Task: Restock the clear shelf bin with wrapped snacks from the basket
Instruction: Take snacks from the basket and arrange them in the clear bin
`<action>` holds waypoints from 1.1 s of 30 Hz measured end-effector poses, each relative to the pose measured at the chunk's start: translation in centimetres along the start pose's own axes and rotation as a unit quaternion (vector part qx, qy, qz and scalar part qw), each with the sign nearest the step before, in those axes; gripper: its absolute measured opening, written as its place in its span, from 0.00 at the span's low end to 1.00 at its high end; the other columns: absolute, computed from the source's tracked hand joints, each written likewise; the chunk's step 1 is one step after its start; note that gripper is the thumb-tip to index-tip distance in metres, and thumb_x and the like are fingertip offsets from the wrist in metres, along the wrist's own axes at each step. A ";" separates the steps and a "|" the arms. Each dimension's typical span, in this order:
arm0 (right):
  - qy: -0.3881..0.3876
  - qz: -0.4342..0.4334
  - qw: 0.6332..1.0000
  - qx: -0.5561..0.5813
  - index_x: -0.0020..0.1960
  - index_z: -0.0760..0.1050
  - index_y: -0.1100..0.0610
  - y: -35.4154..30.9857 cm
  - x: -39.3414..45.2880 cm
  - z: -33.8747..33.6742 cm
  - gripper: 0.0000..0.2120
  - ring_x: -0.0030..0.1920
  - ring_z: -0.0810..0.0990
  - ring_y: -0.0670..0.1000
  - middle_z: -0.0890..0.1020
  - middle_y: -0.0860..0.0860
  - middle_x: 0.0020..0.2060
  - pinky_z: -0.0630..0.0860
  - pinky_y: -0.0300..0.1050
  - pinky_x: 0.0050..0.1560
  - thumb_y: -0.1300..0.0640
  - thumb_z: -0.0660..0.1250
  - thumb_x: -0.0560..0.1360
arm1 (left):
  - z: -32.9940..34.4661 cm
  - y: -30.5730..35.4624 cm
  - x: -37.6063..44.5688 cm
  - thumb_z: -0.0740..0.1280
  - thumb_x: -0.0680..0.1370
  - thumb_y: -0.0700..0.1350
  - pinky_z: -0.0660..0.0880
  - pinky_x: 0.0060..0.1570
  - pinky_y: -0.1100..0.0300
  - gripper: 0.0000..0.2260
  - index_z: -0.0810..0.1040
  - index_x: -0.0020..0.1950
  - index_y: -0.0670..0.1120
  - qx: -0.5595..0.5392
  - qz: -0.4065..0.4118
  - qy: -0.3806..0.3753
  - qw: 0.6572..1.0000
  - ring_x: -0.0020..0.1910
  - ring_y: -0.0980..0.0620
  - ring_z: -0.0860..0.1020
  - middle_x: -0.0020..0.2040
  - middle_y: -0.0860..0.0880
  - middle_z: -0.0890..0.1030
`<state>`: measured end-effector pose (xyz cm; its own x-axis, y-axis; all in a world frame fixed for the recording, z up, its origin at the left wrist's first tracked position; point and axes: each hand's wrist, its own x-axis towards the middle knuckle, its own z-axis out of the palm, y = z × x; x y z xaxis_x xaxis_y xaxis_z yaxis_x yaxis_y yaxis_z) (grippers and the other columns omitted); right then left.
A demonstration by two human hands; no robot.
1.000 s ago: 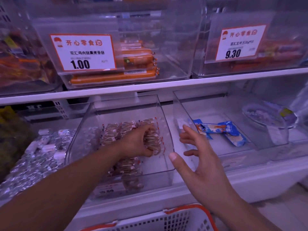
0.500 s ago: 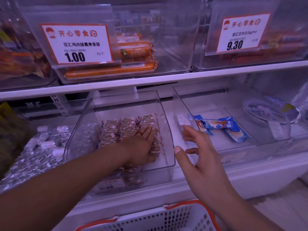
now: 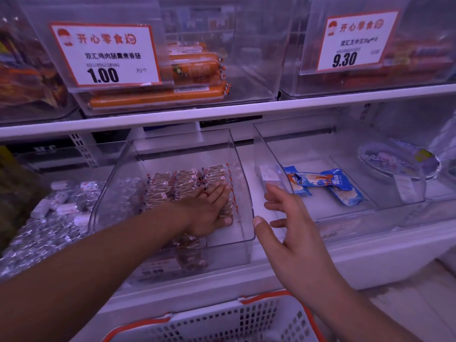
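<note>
The clear shelf bin (image 3: 244, 193) is seen standing on the lower shelf (image 3: 308, 265), tilted forward, its transparent walls curving down to a low front lip. Inside it, the wrapped snacks (image 3: 182, 183) are being kept in neat rows: small brownish pieces sealed in clear film with red-and-white crimped ends, packed side by side across the left and middle of the bin floor, while a bare strip of floor is left showing along the right wall. The left hand (image 3: 209, 208) is being laid flat on the right end of the rows, fingers straight and spread, pressing the snacks down rather than gripping any. The right hand (image 3: 291, 233) is being held open just outside the bin's right front corner, fingers loosely spread and holding nothing; whether its thumb is touching the bin edge cannot be told for sure. The basket (image 3: 222, 324), white mesh with an orange rim, is seen at the bottom edge, below the shelf. In the neighbouring bin (image 3: 345, 213) to the right, blue packets (image 3: 328, 183) are lying loose. Orange sausages (image 3: 158, 97) are being displayed behind a price card (image 3: 106, 55) on the shelf above.
</note>
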<state>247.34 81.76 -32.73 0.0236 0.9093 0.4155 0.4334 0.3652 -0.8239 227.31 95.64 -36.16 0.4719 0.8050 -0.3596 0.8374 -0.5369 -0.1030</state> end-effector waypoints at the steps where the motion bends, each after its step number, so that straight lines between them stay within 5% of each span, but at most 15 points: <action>1: -0.002 0.002 1.000 0.000 0.72 0.66 0.48 0.0 -0.1 0.0 0.26 0.62 0.74 0.40 0.72 0.43 0.61 0.77 0.45 0.57 0.49 0.63 0.74 | 0.1 0.0 0.0 0.45 0.81 0.67 0.34 0.75 0.52 0.38 0.30 0.78 0.47 0.002 0.000 0.001 1.000 0.77 0.53 0.31 0.78 0.49 0.30; 13: -0.001 0.010 0.999 0.032 0.71 0.68 0.51 0.6 -0.1 -0.5 0.25 0.61 0.75 0.41 0.74 0.44 0.60 0.76 0.42 0.55 0.53 0.65 0.74 | -2.4 -0.2 -3.5 0.52 0.78 0.69 0.36 0.72 0.59 0.42 0.31 0.78 0.50 -0.108 0.000 -0.005 0.994 0.75 0.58 0.34 0.76 0.53 0.29; 15: 0.009 0.007 0.999 0.043 0.68 0.71 0.52 0.8 -0.2 -0.8 0.21 0.57 0.78 0.44 0.77 0.46 0.57 0.76 0.42 0.53 0.58 0.66 0.75 | -2.9 0.4 -5.9 0.54 0.80 0.66 0.36 0.72 0.61 0.39 0.36 0.80 0.50 -0.173 -0.009 0.068 0.983 0.77 0.57 0.38 0.77 0.53 0.34; 17: 0.009 0.012 0.998 0.058 0.60 0.75 0.48 1.1 -0.7 -1.2 0.16 0.50 0.81 0.46 0.81 0.45 0.50 0.77 0.39 0.50 0.60 0.65 0.74 | -2.6 1.9 -8.9 0.57 0.83 0.59 0.44 0.75 0.66 0.32 0.51 0.81 0.47 -0.238 0.000 0.224 0.945 0.79 0.55 0.51 0.81 0.49 0.51; 20: -0.024 0.031 0.998 0.050 0.49 0.78 0.43 2.6 -3.0 -1.6 0.12 0.38 0.83 0.50 0.83 0.47 0.38 0.77 0.38 0.40 0.58 0.62 0.73 | 0.1 5.8 -13.8 0.62 0.81 0.45 0.65 0.70 0.60 0.17 0.74 0.69 0.45 -0.269 0.059 0.468 0.840 0.70 0.51 0.72 0.69 0.48 0.76; 22: -0.078 0.052 0.996 0.000 0.47 0.79 0.45 4.7 -5.9 -1.5 0.10 0.35 0.83 0.52 0.83 0.49 0.35 0.79 0.45 0.39 0.58 0.63 0.74 | 4.1 8.7 -15.9 0.61 0.80 0.40 0.70 0.61 0.53 0.12 0.77 0.62 0.46 -0.252 0.110 0.517 0.811 0.62 0.50 0.76 0.61 0.51 0.78; 25: -0.230 0.093 0.961 -0.123 0.51 0.79 0.47 9.3 -12.0 -0.6 0.11 0.36 0.82 0.46 0.82 0.42 0.34 0.77 0.43 0.42 0.62 0.66 0.74 | 12.4 12.3 -16.4 0.61 0.78 0.42 0.71 0.54 0.53 0.10 0.77 0.57 0.48 -0.167 0.174 0.381 0.893 0.53 0.47 0.77 0.54 0.50 0.79; 28: -0.459 0.234 0.817 -0.260 0.64 0.75 0.51 14.7 -18.4 0.2 0.15 0.55 0.81 0.52 0.83 0.50 0.52 0.71 0.45 0.57 0.51 0.65 0.78 | 21.7 13.9 -15.6 0.61 0.77 0.50 0.75 0.51 0.53 0.12 0.79 0.55 0.50 -0.126 0.112 0.139 0.976 0.50 0.45 0.80 0.51 0.49 0.81; 30: -0.540 0.263 0.727 -0.332 0.72 0.66 0.57 18.2 -21.0 0.6 0.27 0.66 0.73 0.57 0.75 0.56 0.67 0.69 0.47 0.65 0.45 0.63 0.78 | 26.8 13.7 -15.1 0.58 0.78 0.53 0.76 0.56 0.53 0.16 0.75 0.63 0.52 -0.154 0.011 0.013 0.988 0.56 0.44 0.79 0.59 0.48 0.79; 33: -0.540 0.226 0.723 -0.367 0.76 0.59 0.59 21.8 -21.4 2.4 0.33 0.66 0.71 0.61 0.72 0.59 0.69 0.70 0.52 0.64 0.43 0.63 0.77 | 31.5 13.8 -14.2 0.59 0.77 0.53 0.73 0.61 0.50 0.20 0.69 0.69 0.51 -0.164 -0.064 -0.085 0.981 0.63 0.42 0.75 0.68 0.46 0.72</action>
<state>254.10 70.75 -60.50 -0.2329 0.6727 -0.7023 0.9720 0.1375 -0.1906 223.41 68.85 -61.72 0.3273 0.7920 -0.5154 0.9437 -0.3013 0.1363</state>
